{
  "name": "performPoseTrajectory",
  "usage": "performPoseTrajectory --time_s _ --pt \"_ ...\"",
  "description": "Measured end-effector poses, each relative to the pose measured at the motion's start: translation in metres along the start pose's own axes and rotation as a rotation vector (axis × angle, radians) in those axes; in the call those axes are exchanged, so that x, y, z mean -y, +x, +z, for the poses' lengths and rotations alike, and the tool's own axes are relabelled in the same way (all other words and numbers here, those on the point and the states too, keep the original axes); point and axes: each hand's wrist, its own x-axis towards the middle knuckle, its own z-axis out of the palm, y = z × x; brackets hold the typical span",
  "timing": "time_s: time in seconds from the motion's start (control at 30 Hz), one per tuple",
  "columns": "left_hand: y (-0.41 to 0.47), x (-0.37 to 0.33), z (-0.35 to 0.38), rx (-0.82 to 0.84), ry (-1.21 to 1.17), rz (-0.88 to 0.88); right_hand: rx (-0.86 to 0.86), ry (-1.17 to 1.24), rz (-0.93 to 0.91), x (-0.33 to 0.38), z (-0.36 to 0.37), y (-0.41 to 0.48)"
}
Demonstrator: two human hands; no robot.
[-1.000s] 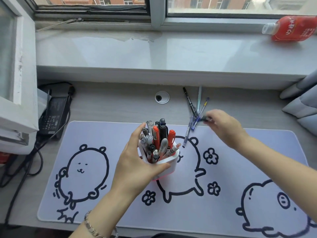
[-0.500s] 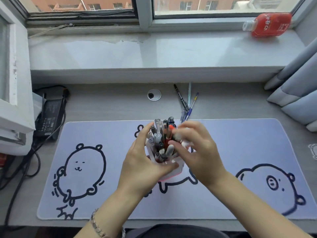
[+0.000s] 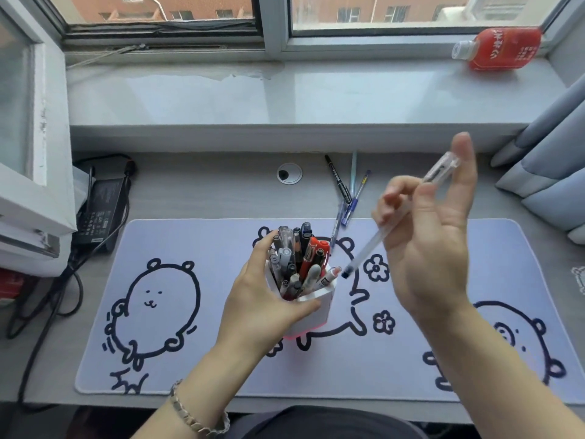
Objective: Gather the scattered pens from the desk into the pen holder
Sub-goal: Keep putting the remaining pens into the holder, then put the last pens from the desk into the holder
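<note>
Clear pen (image 3: pixel 384 228) was pinched in my right grip (image 3: pixel 424 236), tip toward 7 o'clock, while my left grip (image 3: pixel 266 299) hugged the white pen holder (image 3: pixel 311 315).

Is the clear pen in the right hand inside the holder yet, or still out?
Out. The clear pen is pinched in the right hand, its dark tip beside the pen holder rim.

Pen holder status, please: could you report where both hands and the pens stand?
Left hand grips pen holder. Right hand holds clear pen, tip beside rim. Loose pens wait behind. Nothing blocking.
</note>
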Motion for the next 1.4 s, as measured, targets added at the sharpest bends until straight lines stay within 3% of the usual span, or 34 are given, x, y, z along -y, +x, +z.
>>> performPoseTrajectory --time_s 0.2,0.3,0.43,0.53,0.63,0.73,0.83,0.97,1.1,1.2,1.23,1.4 --pt "-0.006 -0.002 0.004 0.002 -0.044 0.061 0.056 -0.300 0.027 -0.041 0.001 -0.029" --pt "-0.002 -0.002 0.000 -0.029 -0.053 0.086 0.149 -0.745 -0.123 -0.048 -0.018 -0.039" --pt "0.002 0.001 0.002 -0.028 0.015 0.111 0.393 -0.968 -0.287 -0.050 -0.028 -0.039" --pt "0.005 0.011 0.003 -0.003 0.017 0.072 0.686 -1.131 -0.143 -0.050 -0.028 -0.021" --pt "0.009 0.018 0.003 0.005 -0.013 0.014 0.909 -1.109 -0.072 -0.044 -0.028 0.004" --pt "0.016 0.017 -0.001 -0.015 -0.028 0.018 0.774 -1.031 -0.068 -0.049 -0.037 0.042" --pt "0.026 0.010 -0.007 -0.026 -0.012 0.027 0.581 -1.410 -0.044 -0.079 -0.067 0.083" --pt "0.037 0.006 -0.013 -0.056 -0.039 0.004 0.971 -1.882 0.087 -0.119 -0.097 0.104" --pt "0.043 0.010 -0.018 -0.075 -0.050 -0.033 1.159 -1.990 -0.155 -0.125 -0.102 0.113" --pt "0.049 0.014 -0.021 -0.068 -0.041 -0.041 1.247 -1.922 -0.313 -0.120 -0.111 0.117" --pt "0.051 0.015 -0.022 -0.066 -0.038 -0.041 1.212 -1.847 -0.248 -0.116 -0.111 0.118" --pt "0.063 0.009 -0.024 -0.057 -0.052 -0.025 0.557 -1.550 0.255 -0.107 -0.086 0.138"
